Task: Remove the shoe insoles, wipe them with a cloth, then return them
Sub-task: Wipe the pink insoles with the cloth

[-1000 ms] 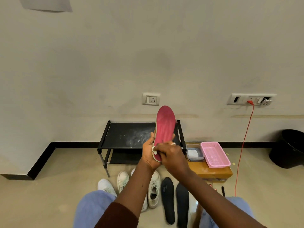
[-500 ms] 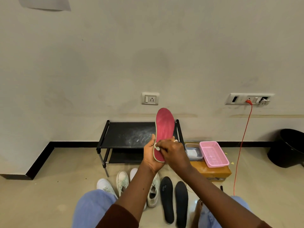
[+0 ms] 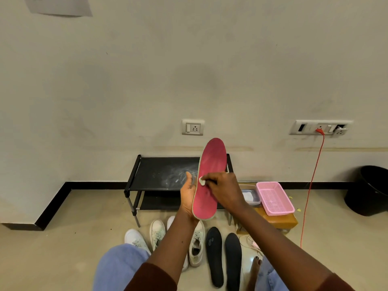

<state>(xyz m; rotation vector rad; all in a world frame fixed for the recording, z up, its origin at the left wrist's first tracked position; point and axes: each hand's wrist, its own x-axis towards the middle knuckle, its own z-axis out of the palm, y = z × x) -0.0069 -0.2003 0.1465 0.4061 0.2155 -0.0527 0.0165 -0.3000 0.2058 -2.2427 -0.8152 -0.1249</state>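
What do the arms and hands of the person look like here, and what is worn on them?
Both forearms are bare. A dark reddish-brown sleeve ends near each elbow: the left sleeve and the right sleeve. The left hand and the right hand wear no gloves. No watch or bracelet shows at either wrist. A ring, if any, is too small to tell.

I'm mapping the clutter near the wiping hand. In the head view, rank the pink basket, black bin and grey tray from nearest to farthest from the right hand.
1. Grey tray, just right of the right hand.
2. Pink basket, beside the tray, further right.
3. Black bin, at the far right.
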